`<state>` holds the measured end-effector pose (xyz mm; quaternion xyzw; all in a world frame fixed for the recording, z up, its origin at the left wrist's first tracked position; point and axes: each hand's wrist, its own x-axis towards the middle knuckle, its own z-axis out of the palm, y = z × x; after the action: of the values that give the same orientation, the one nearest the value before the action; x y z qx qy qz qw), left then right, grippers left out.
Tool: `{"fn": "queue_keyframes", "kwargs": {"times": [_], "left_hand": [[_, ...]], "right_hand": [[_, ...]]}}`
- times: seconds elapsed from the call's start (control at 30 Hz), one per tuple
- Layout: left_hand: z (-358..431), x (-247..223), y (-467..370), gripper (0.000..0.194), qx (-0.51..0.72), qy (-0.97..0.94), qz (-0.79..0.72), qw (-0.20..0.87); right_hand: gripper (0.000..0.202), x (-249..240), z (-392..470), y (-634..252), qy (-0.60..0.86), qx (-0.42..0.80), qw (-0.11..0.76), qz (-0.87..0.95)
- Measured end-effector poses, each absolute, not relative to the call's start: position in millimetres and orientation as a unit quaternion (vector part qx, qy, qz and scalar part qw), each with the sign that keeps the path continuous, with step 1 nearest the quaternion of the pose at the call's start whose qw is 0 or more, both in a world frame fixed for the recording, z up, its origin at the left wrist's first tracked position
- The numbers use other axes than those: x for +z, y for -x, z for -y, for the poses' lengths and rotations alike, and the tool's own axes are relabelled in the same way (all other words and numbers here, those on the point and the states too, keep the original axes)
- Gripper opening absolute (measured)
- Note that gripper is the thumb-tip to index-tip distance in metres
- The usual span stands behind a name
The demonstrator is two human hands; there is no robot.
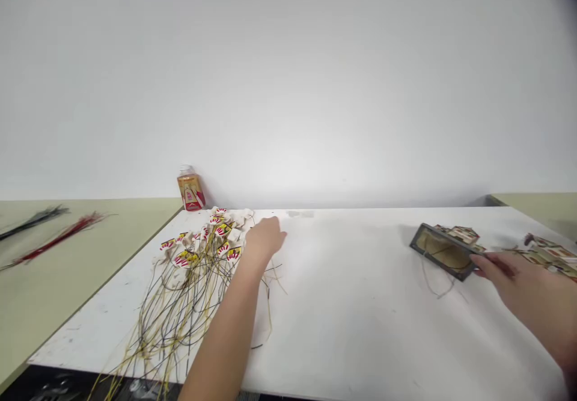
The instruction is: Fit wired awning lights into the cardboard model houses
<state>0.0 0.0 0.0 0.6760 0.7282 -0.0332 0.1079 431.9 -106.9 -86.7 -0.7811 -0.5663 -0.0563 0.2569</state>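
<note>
My right hand (514, 275) pinches the near right corner of a dark-rimmed rectangular frame (420, 235) with a tan inside. The frame is tilted above the white board, and thin wires hang below it. Out at the far middle, my left hand (265, 235) has its fingers curled down and its thumb pointing right; what they hold, if anything, is hidden. Just left of that hand lies a heap of small white pieces with red and yellow prints (187, 259). Long yellow and black wires (180, 314) trail from them toward the near edge.
A bottle with a red and gold label (192, 192) stands at the back left corner of the white board (342, 329). Red wires (63, 235) and black wires (36, 220) lie on the left table. Colourful printed pieces (547, 251) lie at the right.
</note>
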Motion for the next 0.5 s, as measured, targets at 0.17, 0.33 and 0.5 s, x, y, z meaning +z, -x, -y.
{"fn": "queue_keyframes", "kwargs": {"times": [0.17,0.33,0.5], "left_hand": [[-13,-26,30,0.036,-0.059,-0.605,-0.79,0.076],[-13,-42,40,0.036,-0.055,-0.588,-0.805,0.057],[-15,-45,45,0.035,-0.046,-0.572,-0.817,0.055]], "right_hand": [[0.035,-76,81,-370,0.715,0.081,0.335,0.608],[0.039,-65,55,-312,0.589,0.12,0.317,0.734],[0.035,-70,47,-299,0.495,0.113,0.295,0.81]]}}
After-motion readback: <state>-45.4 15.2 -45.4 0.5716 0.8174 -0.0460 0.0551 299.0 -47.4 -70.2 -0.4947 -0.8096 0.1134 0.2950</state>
